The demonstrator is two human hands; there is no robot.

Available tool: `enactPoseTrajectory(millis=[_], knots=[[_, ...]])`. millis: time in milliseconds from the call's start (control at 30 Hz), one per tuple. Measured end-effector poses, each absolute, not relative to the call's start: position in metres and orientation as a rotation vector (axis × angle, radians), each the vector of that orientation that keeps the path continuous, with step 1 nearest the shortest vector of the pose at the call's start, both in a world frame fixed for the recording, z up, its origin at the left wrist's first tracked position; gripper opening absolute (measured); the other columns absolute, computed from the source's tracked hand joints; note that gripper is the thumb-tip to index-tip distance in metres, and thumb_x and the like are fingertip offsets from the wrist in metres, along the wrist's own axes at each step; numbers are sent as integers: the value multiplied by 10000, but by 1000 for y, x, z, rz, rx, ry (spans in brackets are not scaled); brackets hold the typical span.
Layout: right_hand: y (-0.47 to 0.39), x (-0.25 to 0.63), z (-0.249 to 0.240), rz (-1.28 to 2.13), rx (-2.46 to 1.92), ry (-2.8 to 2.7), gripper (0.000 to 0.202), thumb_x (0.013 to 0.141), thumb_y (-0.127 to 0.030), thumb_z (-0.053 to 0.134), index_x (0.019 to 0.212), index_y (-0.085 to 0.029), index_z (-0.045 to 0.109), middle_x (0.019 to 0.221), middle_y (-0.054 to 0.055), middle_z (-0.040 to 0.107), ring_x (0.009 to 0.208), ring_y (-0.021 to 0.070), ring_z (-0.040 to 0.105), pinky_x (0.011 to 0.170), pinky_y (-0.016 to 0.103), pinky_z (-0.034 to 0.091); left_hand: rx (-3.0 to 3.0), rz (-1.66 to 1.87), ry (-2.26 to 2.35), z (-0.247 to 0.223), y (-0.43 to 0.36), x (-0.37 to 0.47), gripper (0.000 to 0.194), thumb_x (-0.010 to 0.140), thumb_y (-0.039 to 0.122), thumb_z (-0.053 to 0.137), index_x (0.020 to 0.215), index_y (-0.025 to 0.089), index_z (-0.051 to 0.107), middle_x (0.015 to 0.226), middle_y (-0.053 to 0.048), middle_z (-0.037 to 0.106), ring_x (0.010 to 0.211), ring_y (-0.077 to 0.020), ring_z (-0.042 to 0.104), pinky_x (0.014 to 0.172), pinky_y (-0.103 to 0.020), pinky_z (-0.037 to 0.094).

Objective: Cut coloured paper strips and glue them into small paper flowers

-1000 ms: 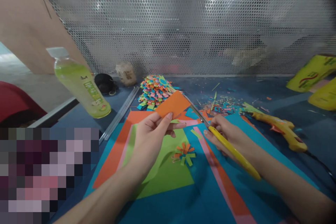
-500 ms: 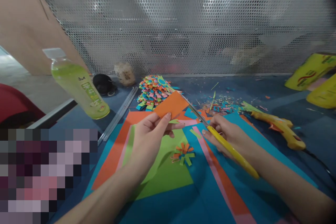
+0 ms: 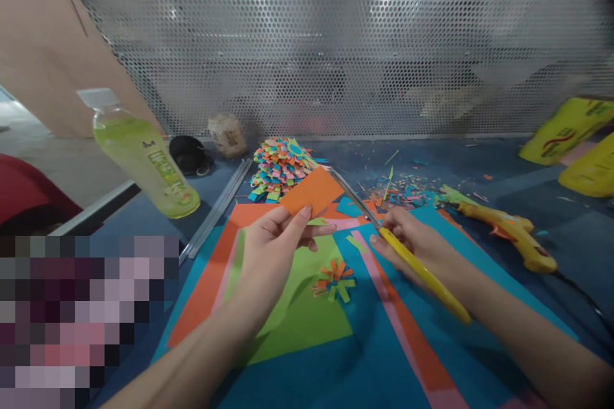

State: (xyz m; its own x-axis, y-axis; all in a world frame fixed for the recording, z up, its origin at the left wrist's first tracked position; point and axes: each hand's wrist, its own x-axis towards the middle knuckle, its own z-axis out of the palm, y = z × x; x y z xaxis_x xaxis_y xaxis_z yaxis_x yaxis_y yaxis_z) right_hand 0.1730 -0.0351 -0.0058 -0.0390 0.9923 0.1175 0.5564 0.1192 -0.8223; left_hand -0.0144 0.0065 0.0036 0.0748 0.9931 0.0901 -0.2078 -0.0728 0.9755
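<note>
Between the thumb and fingers of my left hand [image 3: 275, 243] is a small orange paper rectangle [image 3: 314, 192]. My right hand [image 3: 415, 243] grips yellow-handled scissors [image 3: 422, 275], whose metal blades lie along the right edge of that paper. Whether the blades are cutting into it I cannot tell. Below the hands, a little orange and green fringed paper flower [image 3: 334, 281] rests by the edge of a green sheet [image 3: 307, 326]. Blue sheets [image 3: 297, 377], an orange sheet [image 3: 206, 281] and pink and orange strips lie beneath.
Behind my left hand stands a cluster of coloured paper curls [image 3: 278, 166]. Paper scraps [image 3: 407, 195] litter the back. A yellow glue gun [image 3: 513, 233] with a cord lies right, yellow containers [image 3: 570, 128] beyond. At left are a drink bottle [image 3: 148, 153], clear sticks [image 3: 218, 211] and a person's red garment [image 3: 33, 192].
Almost nothing differs. The scissors' yellow handle has shifted very slightly, while both hands and the orange paper stay in nearly the same place.
</note>
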Motion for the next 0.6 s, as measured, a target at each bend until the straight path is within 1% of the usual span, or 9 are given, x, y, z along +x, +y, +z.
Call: enactPoseTrajectory(millis=[100,167,400,600], knots=[[-35,173,-7,768,-1546,-1690,315,797,-501,476,739,-226,335,587,-66,331,480,89,309,445,225,265,1157,1284,970,4,6,-14,238,717,298,670,614,144,520,622,-1,619,672,-203,698,452,-182,441],[-35,173,-7,762,-1550,-1695,314,796,-500,476,738,-225,336,590,-64,337,478,88,301,443,226,258,1154,1279,971,4,6,-14,241,715,292,671,608,142,515,603,6,599,666,-207,698,449,-180,440],[-34,173,-8,720,-1543,-1711,311,791,-500,469,727,-229,331,581,-66,341,463,91,307,433,234,239,1154,1286,962,5,6,-13,229,720,285,662,605,141,526,551,16,582,656,-204,697,444,-172,436],[-34,173,-7,728,-1557,-1713,300,798,-485,475,737,-228,332,585,-63,350,475,92,316,439,235,243,1151,1281,980,6,5,-12,224,716,279,661,605,138,526,573,15,584,638,-201,696,437,-173,438]])
